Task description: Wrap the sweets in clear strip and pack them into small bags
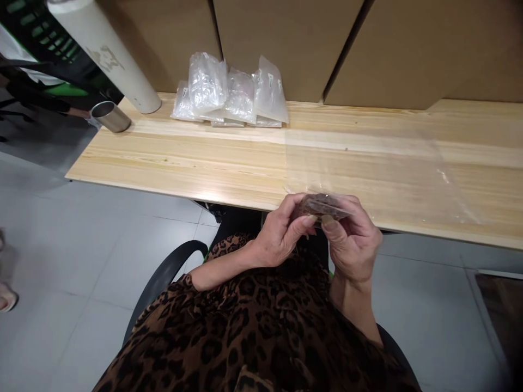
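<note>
Between my two hands, just in front of the table edge, is a small clear plastic packet (321, 204) with something dark brown inside. My left hand (281, 231) grips its left side, thumb on the near face and fingers behind. On the other side, my right hand (353, 237) pinches it the same way. Both thumbs almost meet at the packet's lower edge. What the brown contents are, I cannot make out. A large, flat sheet or bag of clear plastic (376, 169) lies on the table just beyond my hands.
Several filled clear plastic bags (237, 95) are heaped against brown cardboard boxes (281, 43) at the back of the wooden table (196, 158). A tall white bottle (118, 60) and a metal cup (111, 117) stand at the left end. Part of another person's foot (7, 298) shows at far left.
</note>
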